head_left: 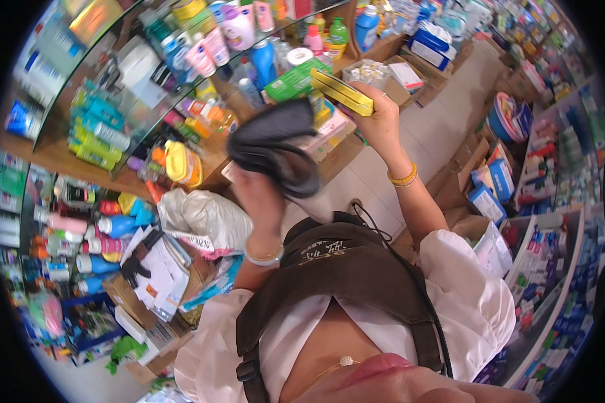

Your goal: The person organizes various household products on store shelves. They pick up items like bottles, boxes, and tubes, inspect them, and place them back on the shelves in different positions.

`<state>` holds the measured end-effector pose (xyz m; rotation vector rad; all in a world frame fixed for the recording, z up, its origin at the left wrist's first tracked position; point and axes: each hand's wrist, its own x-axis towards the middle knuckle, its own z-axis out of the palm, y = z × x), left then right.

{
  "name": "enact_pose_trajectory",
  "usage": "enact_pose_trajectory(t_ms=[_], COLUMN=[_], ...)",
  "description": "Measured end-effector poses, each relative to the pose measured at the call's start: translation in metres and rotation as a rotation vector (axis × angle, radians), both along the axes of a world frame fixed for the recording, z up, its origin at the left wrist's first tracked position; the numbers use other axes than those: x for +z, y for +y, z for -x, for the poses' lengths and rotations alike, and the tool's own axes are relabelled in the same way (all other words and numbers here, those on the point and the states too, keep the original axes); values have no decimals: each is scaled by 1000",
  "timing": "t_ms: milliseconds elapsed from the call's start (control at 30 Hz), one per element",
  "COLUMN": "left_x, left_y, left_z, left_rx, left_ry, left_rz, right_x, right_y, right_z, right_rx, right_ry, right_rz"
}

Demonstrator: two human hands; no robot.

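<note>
My left hand (258,189) is blurred and grips a folded black cloth (272,131), which hangs out over the floor and the edge of the goods in front of me. In my right hand (378,113) is a flat yellow box (342,92), held by its right end with the fingers round it. The cloth and the yellow box are apart. Just beyond them lies a green box (297,79), and a pink-and-white carton (330,132) sits partly behind the cloth.
Glass-and-wood shelves (146,126) with bottles and tubes run along the left. A white sack (201,216) and papers (164,277) lie near my left arm. Cardboard boxes (471,161) line the tiled floor (428,126) at right, before another stocked shelf (544,267).
</note>
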<state>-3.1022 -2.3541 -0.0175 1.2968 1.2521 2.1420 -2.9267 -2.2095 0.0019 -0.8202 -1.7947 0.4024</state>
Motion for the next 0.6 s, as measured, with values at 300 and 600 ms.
enact_pose_trajectory(t_ms=[300, 600], left_x=[26, -2], left_y=[139, 185], left_z=[-132, -327], left_rx=[-11, -846], left_ry=[440, 651], left_rz=[274, -18], right_x=[5, -19], right_y=[38, 102], right_z=[-125, -310], right_rx=[-94, -462], right_ry=[17, 160], right_rz=[-101, 175])
